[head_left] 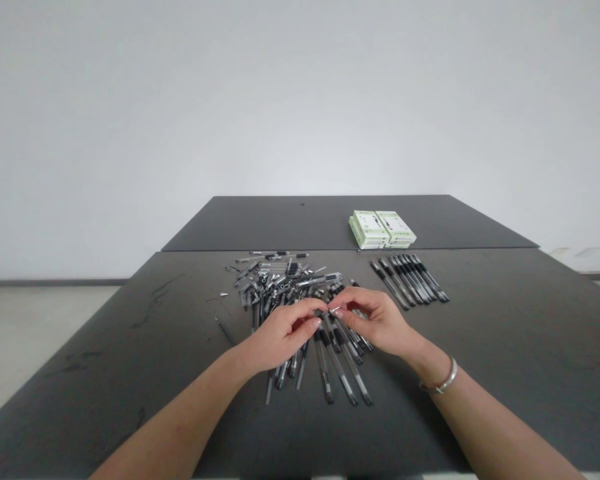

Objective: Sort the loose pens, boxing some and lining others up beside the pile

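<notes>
Over a heap of loose pen parts, my two hands meet with fingertips close together. A small silvery pen tip is pinched between the thumb and forefinger of my right hand. My left hand is closed in a pinch beside it; whatever lies in those fingers is too small and covered to make out. Beneath both hands, several clear pens with black grips fan out toward me, their upper ends partly hidden by my fingers.
Right of the heap, several pens lie side by side in a slanted row. Behind them stand green and white boxes, stacked. A small silver tip and a thin dark rod lie left of the heap on the dark table.
</notes>
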